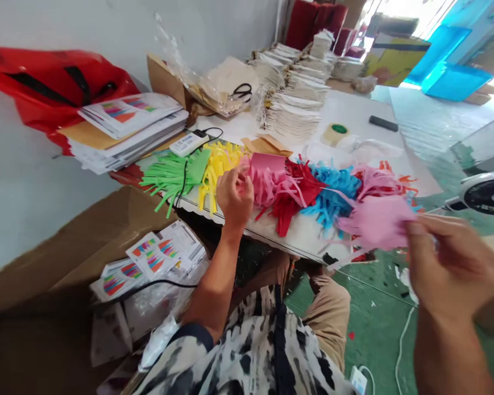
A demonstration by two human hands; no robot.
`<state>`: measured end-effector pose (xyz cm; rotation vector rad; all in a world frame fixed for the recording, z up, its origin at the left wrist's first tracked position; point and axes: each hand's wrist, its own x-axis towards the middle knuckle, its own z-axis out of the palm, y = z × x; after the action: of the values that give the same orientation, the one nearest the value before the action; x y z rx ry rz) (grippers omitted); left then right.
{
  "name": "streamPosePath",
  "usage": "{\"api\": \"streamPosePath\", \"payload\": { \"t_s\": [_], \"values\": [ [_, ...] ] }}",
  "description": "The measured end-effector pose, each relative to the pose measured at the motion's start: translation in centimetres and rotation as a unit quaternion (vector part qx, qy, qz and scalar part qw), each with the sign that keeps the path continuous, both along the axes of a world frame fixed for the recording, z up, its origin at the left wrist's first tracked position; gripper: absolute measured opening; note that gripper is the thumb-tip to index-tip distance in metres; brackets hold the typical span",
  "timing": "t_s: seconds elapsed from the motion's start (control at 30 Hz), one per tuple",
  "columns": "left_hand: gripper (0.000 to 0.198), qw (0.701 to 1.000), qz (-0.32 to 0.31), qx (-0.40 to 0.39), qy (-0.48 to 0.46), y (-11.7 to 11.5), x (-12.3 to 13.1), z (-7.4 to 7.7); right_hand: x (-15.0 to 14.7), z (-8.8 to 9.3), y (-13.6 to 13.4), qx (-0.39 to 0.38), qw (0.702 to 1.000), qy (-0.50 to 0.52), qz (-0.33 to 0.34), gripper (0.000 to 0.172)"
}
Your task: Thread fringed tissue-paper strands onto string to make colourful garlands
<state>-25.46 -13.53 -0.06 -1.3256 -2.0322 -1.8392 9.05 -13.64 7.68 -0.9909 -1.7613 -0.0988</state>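
My right hand (453, 263) is closed on a piece of pink fringed tissue paper (381, 219), held out over the table's right end; its strips are blurred. Curled and pinched, the fingers of my left hand (235, 195) are at the left edge of another pink fringed paper (267, 170); what they grip, if anything, I cannot make out. Along the table's front edge lie green fringed paper (173, 170), yellow fringed paper (226, 156), red fringed paper (290, 206) and blue fringed paper (333, 189). More pink and red strips lie at the right end.
Behind are stacks of pale bundles (296, 104), black-handled scissors (242, 92), a tape roll (336, 133) and a dark flat object (383, 123). A white power bank (189, 142) with a cable sits by printed sheets (127, 118). A fan (486, 193) stands at the right.
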Motion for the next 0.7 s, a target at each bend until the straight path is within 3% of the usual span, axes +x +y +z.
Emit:
{"api": "streamPosePath", "payload": {
  "t_s": [0.07,0.13,0.2,0.37,0.57,0.7],
  "values": [
    [0.017,0.987,-0.152,0.026,-0.035,-2.7,3.3,2.2,-1.6,-0.2,-1.6,0.015,0.999,-0.005,0.042,0.017],
    [0.020,0.952,-0.299,0.023,-0.062,-5.0,6.6,4.2,-2.4,-0.6,-2.8,0.008,0.998,-0.012,0.063,0.020],
    [0.020,0.933,-0.356,0.026,-0.056,-6.5,9.2,5.5,-2.4,-0.9,-3.9,-0.008,0.997,-0.021,0.074,0.021],
    [0.019,0.920,-0.389,0.040,-0.011,-7.9,12.3,6.0,-1.2,-1.8,-6.1,-0.035,0.993,-0.046,0.102,0.026],
    [0.031,0.929,-0.370,0.003,-0.017,-8.5,13.4,5.7,-0.4,-2.5,-7.4,-0.037,0.991,-0.069,0.106,0.032],
    [0.024,0.903,-0.425,-0.038,-0.058,-8.5,13.7,5.7,-0.1,-2.6,-7.8,-0.079,0.985,-0.068,0.139,0.041]
  ]
}}
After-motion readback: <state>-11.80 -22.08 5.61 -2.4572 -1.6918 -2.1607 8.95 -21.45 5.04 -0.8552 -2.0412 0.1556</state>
